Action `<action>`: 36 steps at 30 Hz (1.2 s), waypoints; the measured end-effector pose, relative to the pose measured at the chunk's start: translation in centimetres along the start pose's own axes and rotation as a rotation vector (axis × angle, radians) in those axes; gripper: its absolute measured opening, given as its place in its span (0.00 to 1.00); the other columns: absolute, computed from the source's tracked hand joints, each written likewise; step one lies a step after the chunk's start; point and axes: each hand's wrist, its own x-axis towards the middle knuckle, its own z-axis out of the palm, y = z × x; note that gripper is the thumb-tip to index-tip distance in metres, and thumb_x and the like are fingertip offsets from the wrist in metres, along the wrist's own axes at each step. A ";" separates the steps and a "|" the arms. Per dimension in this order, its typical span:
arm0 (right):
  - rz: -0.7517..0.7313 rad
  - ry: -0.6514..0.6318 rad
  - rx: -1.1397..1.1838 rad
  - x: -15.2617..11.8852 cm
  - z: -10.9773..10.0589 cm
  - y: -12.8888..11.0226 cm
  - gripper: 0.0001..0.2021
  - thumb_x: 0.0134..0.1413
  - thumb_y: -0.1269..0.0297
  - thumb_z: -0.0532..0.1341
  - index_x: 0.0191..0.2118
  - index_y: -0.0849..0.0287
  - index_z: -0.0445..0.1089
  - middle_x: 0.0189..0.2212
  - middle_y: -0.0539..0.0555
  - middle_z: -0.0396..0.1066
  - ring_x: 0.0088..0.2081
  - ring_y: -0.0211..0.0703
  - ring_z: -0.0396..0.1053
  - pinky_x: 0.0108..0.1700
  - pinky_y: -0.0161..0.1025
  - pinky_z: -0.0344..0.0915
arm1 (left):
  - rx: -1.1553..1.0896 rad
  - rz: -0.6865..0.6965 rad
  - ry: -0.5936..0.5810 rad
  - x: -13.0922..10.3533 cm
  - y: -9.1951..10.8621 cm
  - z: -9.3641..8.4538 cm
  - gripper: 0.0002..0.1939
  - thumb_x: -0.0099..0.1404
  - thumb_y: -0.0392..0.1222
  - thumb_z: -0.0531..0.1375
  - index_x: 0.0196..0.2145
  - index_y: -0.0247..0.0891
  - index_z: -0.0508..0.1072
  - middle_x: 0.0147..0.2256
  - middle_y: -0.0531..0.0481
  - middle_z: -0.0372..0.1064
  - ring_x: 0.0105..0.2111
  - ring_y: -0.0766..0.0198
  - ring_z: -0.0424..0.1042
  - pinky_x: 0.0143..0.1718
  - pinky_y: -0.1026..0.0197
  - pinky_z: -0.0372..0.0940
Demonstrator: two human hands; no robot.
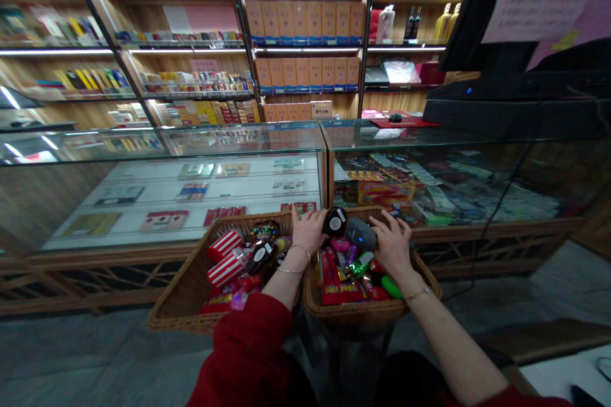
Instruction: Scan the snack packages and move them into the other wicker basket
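Two wicker baskets stand side by side, a left basket (176,289) and a right basket (363,313). My left hand (309,232) is where they meet, its fingers against a round black item with a white label (335,221). Over the right basket my right hand (392,243) grips a dark grey item with a small blue light (361,234). Red packets (331,283), a green foil-wrapped piece (359,266) and a bright green item (391,287) lie below. Red-and-white striped containers (226,268) and another black labelled item (262,256) are in the left basket.
Behind the baskets run glass display counters (248,152) with flat packs inside. Lit shelves of boxes (308,22) and bottles line the back wall. A monitor (472,19) stands on the right counter, with a cable (496,222) hanging down. A white surface (568,372) is at lower right.
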 end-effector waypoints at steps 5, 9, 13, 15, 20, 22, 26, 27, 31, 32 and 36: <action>-0.036 -0.032 0.006 -0.2 0.2 0.1 0.14 0.47 0.75 0.58 0.39 0.55 0.74 0.52 0.54 0.75 0.63 0.53 0.57 0.61 0.54 0.44 | 0.001 -0.006 -0.008 -0.2 0.3 -0.3 0.34 0.56 0.41 0.67 0.60 0.45 0.65 0.54 0.42 0.72 0.58 0.48 0.66 0.65 0.25 0.28; -0.038 -0.049 0.022 -0.2 0.4 0.2 0.13 0.48 0.75 0.57 0.39 0.55 0.73 0.52 0.53 0.75 0.63 0.53 0.56 0.61 0.54 0.45 | -0.003 -0.007 -0.003 -0.3 0.4 -0.4 0.34 0.56 0.40 0.67 0.59 0.45 0.65 0.54 0.41 0.73 0.57 0.48 0.66 0.65 0.26 0.29; -0.039 -0.061 0.026 -0.2 0.4 0.3 0.13 0.48 0.75 0.58 0.40 0.56 0.73 0.53 0.53 0.74 0.63 0.52 0.56 0.62 0.54 0.44 | -0.004 -0.012 -0.002 -0.3 0.3 -0.2 0.34 0.56 0.41 0.67 0.59 0.46 0.65 0.53 0.42 0.73 0.57 0.48 0.66 0.65 0.26 0.29; -0.039 -0.066 0.029 -0.2 0.4 0.3 0.14 0.48 0.75 0.58 0.40 0.56 0.73 0.52 0.53 0.74 0.63 0.52 0.56 0.62 0.54 0.44 | -0.003 -0.012 0.002 -0.3 0.3 -0.1 0.34 0.56 0.41 0.67 0.59 0.46 0.65 0.53 0.42 0.73 0.57 0.48 0.67 0.65 0.25 0.29; -0.034 -0.068 0.041 -0.2 0.2 0.1 0.13 0.49 0.75 0.58 0.39 0.56 0.74 0.52 0.53 0.75 0.63 0.52 0.56 0.62 0.54 0.44 | 0.001 -0.004 0.011 -0.3 0.2 0.1 0.35 0.55 0.42 0.68 0.60 0.47 0.64 0.54 0.43 0.73 0.57 0.47 0.67 0.65 0.26 0.28; -0.041 -0.067 0.040 -0.2 0.1 0.1 0.14 0.48 0.76 0.57 0.39 0.56 0.74 0.51 0.54 0.75 0.63 0.53 0.56 0.62 0.54 0.43 | -0.001 -0.012 0.004 -0.3 0.2 0.0 0.35 0.55 0.41 0.68 0.60 0.47 0.64 0.53 0.43 0.73 0.57 0.47 0.67 0.66 0.26 0.28; -0.053 -0.068 0.035 -0.2 0.1 0.1 0.14 0.47 0.75 0.57 0.39 0.56 0.74 0.51 0.55 0.75 0.63 0.54 0.57 0.61 0.54 0.44 | -0.004 -0.020 0.001 -0.3 0.4 -0.2 0.34 0.56 0.41 0.67 0.60 0.47 0.65 0.54 0.43 0.73 0.57 0.47 0.67 0.66 0.26 0.28; -0.055 -0.070 0.033 -0.2 0.1 0.1 0.14 0.48 0.75 0.57 0.40 0.56 0.74 0.51 0.55 0.75 0.63 0.54 0.57 0.61 0.54 0.44 | -0.003 -0.021 -0.001 -0.3 0.4 -0.2 0.34 0.56 0.42 0.67 0.60 0.47 0.65 0.54 0.44 0.73 0.57 0.47 0.67 0.66 0.26 0.28; -0.060 -0.072 0.033 -0.2 0.1 0.1 0.13 0.48 0.73 0.58 0.40 0.56 0.74 0.51 0.55 0.75 0.63 0.53 0.56 0.62 0.54 0.44 | -0.005 -0.023 -0.003 -0.3 0.4 -0.1 0.33 0.57 0.44 0.67 0.59 0.46 0.66 0.54 0.43 0.73 0.57 0.46 0.67 0.66 0.26 0.29; -0.059 -0.071 0.041 -0.2 0.1 0.1 0.13 0.49 0.73 0.58 0.40 0.55 0.74 0.51 0.55 0.75 0.63 0.53 0.56 0.62 0.54 0.44 | -0.008 -0.024 -0.002 -0.3 0.4 -0.1 0.32 0.57 0.44 0.67 0.59 0.46 0.66 0.53 0.43 0.73 0.57 0.46 0.67 0.66 0.26 0.28; -0.054 -0.075 0.067 -0.2 0.1 0.2 0.13 0.48 0.75 0.58 0.39 0.56 0.73 0.51 0.54 0.75 0.62 0.52 0.57 0.62 0.54 0.44 | -0.009 -0.031 -0.013 -0.3 0.4 -0.1 0.32 0.57 0.43 0.67 0.59 0.47 0.66 0.53 0.43 0.73 0.57 0.48 0.67 0.66 0.26 0.28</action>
